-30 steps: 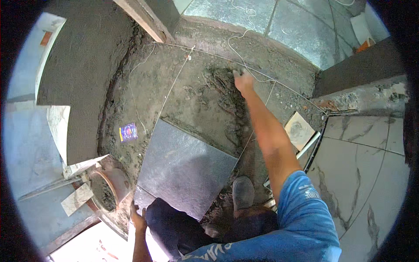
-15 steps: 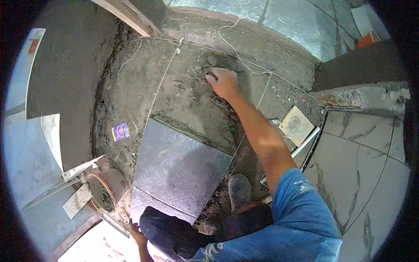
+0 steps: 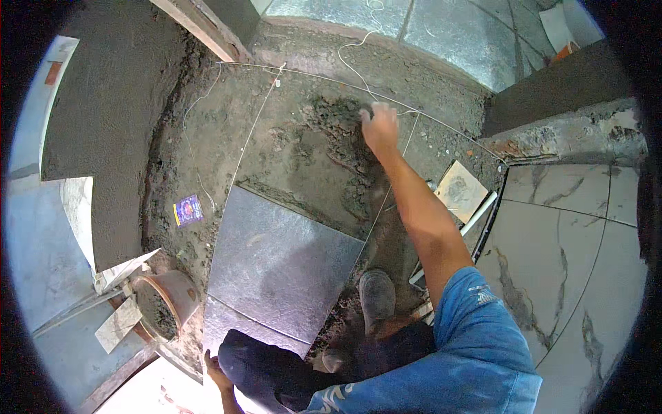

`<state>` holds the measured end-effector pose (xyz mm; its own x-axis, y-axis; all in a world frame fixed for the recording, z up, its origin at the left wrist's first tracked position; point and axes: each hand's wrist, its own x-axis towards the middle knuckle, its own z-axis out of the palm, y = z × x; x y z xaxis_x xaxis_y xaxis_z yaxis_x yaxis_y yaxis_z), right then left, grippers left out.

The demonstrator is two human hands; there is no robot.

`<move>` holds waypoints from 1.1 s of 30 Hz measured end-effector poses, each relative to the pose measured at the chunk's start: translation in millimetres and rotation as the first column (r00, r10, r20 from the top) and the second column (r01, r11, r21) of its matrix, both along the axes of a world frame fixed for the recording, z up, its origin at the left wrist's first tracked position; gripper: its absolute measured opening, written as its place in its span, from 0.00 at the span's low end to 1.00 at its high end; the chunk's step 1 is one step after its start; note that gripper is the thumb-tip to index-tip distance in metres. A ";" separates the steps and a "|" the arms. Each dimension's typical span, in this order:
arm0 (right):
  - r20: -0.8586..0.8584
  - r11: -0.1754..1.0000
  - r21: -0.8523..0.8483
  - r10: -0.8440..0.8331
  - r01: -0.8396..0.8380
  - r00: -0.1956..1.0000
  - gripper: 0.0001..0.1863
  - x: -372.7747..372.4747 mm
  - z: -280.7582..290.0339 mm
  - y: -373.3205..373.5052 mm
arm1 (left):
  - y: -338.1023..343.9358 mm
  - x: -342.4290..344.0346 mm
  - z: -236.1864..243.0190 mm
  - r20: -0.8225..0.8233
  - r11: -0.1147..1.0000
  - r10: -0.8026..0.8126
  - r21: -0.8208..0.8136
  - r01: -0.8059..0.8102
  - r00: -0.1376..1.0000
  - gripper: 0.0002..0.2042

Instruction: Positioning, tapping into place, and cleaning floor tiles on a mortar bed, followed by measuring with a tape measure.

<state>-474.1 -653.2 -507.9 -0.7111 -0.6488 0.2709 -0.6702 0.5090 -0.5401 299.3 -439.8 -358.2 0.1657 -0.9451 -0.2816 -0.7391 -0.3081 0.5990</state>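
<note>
My right hand (image 3: 380, 130) hovers over the far right part of a bed of rough grey mortar (image 3: 303, 155), near a string line. Its fingers are a little blurred, with the thumb apart from them, and nothing shows in the hand. Lumpy, darker mortar (image 3: 334, 121) lies just left of it. Low at the left, my left hand (image 3: 219, 376) is beside my dark-clothed knee, fingers apart and seemingly holding nothing. Between the hands, a dark grey tile (image 3: 283, 234) lies against the near edge of the mortar, with another tile (image 3: 234, 324) nearer me, partly hidden by my knee.
Taut strings (image 3: 256, 127) border the mortar bed. A bucket (image 3: 183, 297) with grey mix stands left, near a small purple packet (image 3: 187, 210). Right of my arm lie a beige square piece (image 3: 460, 192) and a white bar (image 3: 478, 212). Marbled tiles (image 3: 552, 255) cover the right side.
My right hand has moved right, away from the lumpy mortar, and its thumb and fingers now spread apart. My left hand stays beside the knee. The view has shifted slightly.
</note>
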 end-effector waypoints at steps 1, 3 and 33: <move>-0.003 1.000 -0.007 0.004 -0.004 1.000 0.17 -5.7 3.3 -4.0 | 0.5 2.4 -1.7 0.002 1.000 -0.001 0.021 0.001 1.000 0.35; -0.138 0.992 0.044 -0.114 0.121 0.984 0.18 -18.9 10.5 -13.5 | 1.2 7.3 -3.4 0.051 0.998 -0.058 0.005 0.058 0.997 0.33; -0.084 0.964 0.194 0.202 -0.183 0.976 0.19 -49.7 53.8 66.7 | 5.4 -22.5 25.7 0.109 0.981 -0.191 -0.014 0.194 0.976 0.26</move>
<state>-523.8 -586.5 -454.1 -0.5427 -0.8161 0.1988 -0.8120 0.4491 -0.3727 276.7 -434.5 -332.6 0.0078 -0.9685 -0.2489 -0.8429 -0.1403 0.5194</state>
